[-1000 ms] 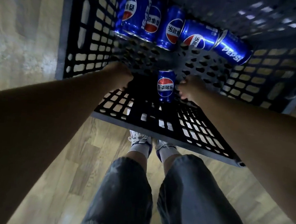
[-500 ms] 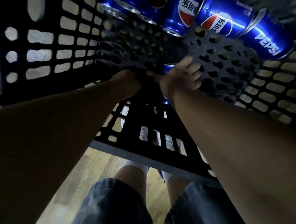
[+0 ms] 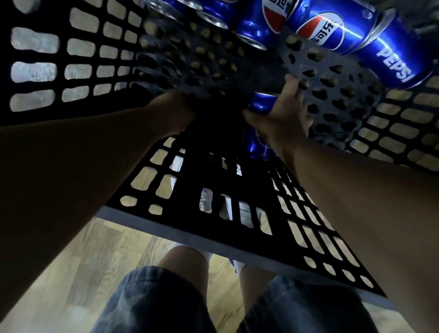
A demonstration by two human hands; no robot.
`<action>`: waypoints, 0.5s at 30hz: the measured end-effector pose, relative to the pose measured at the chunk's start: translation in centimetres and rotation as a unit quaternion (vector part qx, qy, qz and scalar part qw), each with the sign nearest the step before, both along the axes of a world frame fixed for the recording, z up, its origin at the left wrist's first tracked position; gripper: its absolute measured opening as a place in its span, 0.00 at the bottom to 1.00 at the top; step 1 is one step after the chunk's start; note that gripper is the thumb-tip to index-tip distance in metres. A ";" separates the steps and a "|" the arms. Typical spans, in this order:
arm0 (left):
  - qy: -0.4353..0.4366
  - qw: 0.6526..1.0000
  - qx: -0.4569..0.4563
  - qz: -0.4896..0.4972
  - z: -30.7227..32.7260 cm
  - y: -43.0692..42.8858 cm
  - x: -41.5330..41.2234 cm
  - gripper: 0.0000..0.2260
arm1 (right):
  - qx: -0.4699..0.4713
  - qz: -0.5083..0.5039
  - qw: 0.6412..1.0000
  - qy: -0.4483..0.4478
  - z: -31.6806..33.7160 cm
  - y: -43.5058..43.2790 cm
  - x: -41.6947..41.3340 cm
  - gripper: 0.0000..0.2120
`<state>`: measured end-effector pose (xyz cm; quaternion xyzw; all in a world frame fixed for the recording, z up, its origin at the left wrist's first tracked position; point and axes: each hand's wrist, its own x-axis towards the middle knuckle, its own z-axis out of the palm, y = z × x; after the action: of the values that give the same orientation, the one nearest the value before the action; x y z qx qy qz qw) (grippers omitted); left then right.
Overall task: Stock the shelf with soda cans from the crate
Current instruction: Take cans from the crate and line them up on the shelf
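Seven blue Pepsi cans (image 3: 322, 30) in all: six bunched at the far wall, one Pepsi can (image 3: 263, 103) in the right hand (image 3: 283, 118). One black slatted crate (image 3: 231, 245). Two hands, counting the left hand (image 3: 175, 113). Two legs (image 3: 160, 304) in denim shorts.

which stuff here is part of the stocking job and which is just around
Job:
crate
can in right hand
other cans at far wall
left hand inside crate

Just around:
floor
jeans
shoes

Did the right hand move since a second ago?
Yes. Against the crate, the right hand went left, from beside the lone can to gripping it.
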<state>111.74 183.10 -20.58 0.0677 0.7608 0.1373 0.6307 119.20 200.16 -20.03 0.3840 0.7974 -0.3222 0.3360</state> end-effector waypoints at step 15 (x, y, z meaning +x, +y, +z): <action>0.020 0.993 -0.046 0.103 -1.8 0.3 0.2 0.15 | 0.035 -0.174 0.981 -0.072 -1.1 2.2 0.2 0.48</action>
<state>111.97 183.38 -22.35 -0.0370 0.7816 0.1651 0.6005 119.40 202.32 -21.18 0.5509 0.7030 -0.3189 0.3173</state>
